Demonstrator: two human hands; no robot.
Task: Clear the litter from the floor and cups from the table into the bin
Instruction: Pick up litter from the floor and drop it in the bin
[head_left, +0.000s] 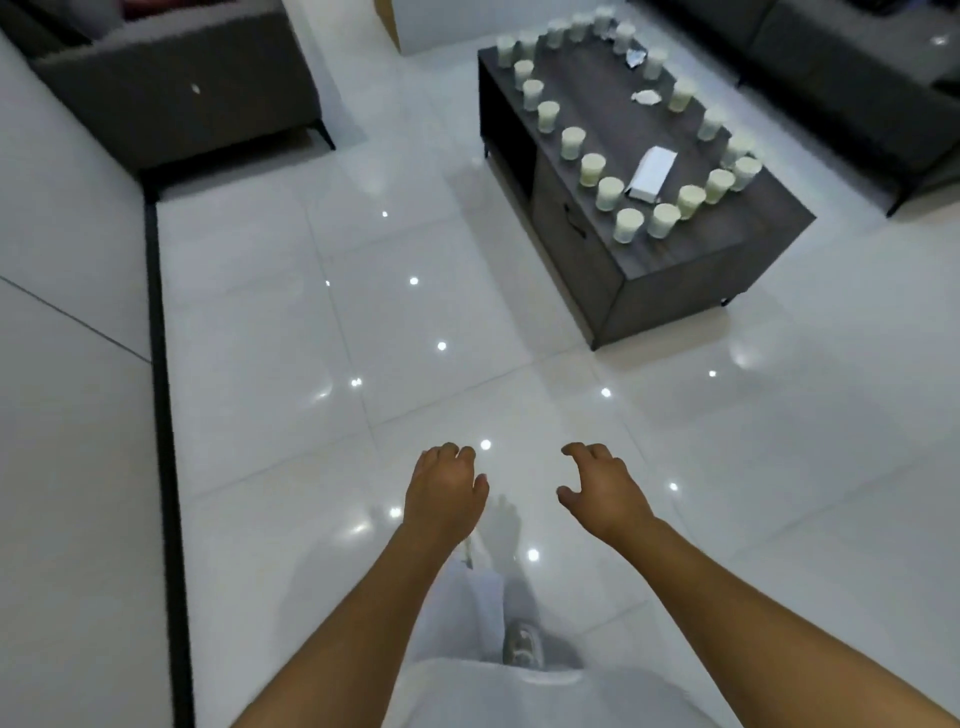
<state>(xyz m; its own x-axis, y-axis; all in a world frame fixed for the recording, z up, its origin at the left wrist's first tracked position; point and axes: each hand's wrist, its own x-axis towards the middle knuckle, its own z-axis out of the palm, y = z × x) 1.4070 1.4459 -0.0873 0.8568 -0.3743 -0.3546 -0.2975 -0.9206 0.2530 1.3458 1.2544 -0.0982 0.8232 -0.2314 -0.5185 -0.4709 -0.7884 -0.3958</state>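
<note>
A dark sofa (176, 88) sits far left on glossy white tiles (291, 322); the left hand (444, 493) and right hand (602, 491) hang empty, fingers loosely curled; cups (592, 169) ring the dark table (670, 270) at right, around a white box (652, 174)

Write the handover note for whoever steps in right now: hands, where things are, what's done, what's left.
Left hand and right hand: both empty, fingers loosely curled, held out over the floor.
Cups: all upright in a ring along the edge of the dark table, ahead to the right. A white box and crumpled scraps lie inside the ring.
No bin in view. No litter visible on the floor here.
Done: no cups cleared, as far as shown.
Left: find the bin, clear the table.
</note>
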